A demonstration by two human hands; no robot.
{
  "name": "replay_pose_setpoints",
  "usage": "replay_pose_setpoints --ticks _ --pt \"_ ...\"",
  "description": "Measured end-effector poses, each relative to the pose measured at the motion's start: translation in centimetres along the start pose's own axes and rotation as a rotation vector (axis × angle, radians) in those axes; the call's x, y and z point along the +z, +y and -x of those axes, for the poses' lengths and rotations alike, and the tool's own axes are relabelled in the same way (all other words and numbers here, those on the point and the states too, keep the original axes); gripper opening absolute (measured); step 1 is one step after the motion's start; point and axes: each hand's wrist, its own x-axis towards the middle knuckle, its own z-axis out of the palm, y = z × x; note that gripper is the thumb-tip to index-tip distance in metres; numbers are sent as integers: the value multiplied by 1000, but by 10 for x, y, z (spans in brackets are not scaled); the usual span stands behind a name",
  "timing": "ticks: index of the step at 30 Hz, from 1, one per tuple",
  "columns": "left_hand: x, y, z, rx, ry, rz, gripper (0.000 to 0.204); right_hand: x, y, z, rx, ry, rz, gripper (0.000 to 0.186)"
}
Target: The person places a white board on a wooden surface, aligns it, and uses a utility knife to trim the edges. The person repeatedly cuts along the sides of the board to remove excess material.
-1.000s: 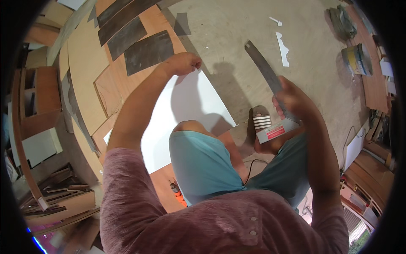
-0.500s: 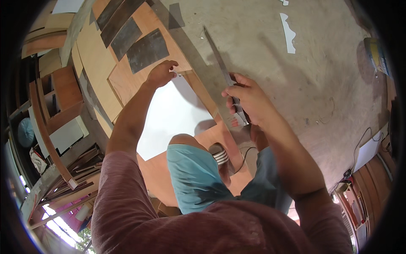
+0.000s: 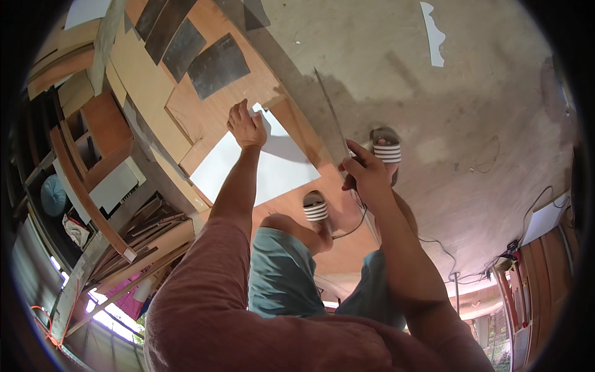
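A white sheet [image 3: 282,162] lies on the brown wooden board in front of me. My left hand [image 3: 246,126] rests at its far corner, fingers stretched out and thumb apart. Whether the fingertips press the sheet or the board beside it, I cannot tell. To the right, over the concrete floor, my right hand [image 3: 364,167] is closed around the near end of a long, narrow metal tool [image 3: 331,111]. It points away from me, seen nearly edge-on, and its gripped end is mostly hidden.
Dark flat pieces [image 3: 218,66] lie on the plywood [image 3: 145,99] beyond the sheet. My sandalled feet [image 3: 316,208] stand near the board's edge. A wavy white offcut [image 3: 432,36] lies on the floor. Timber scraps [image 3: 158,232] are stacked at left; a dark cable [image 3: 443,248] runs at right.
My left hand has turned from a curled hold at the sheet's corner to lying with fingers extended. My right hand has drawn the metal tool nearer, and it now shows narrower.
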Motion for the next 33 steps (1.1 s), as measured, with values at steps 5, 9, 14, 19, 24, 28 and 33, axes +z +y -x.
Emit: replay_pose_setpoints --ticks 5,9,14,19,24,28,33 --pt "-1 -4 9 -25 -61 -20 58 12 12 6 59 32 83 50" --pt "0 -1 5 -78 -118 -27 59 20 33 3 44 106 223 48" --pt "-3 3 6 -92 -101 -35 56 32 54 16 -72 168 180 43" --pt "-7 0 6 -95 -129 -11 67 29 77 3 -156 235 121 45" --pt "-8 1 4 -96 -141 7 68 22 81 -2 -89 219 84 45" --pt "-6 -2 7 -100 -150 -37 70 11 71 -3 -67 196 124 45" --pt "-7 1 4 -95 -162 -18 74 -7 81 -11 -98 296 -11 31"
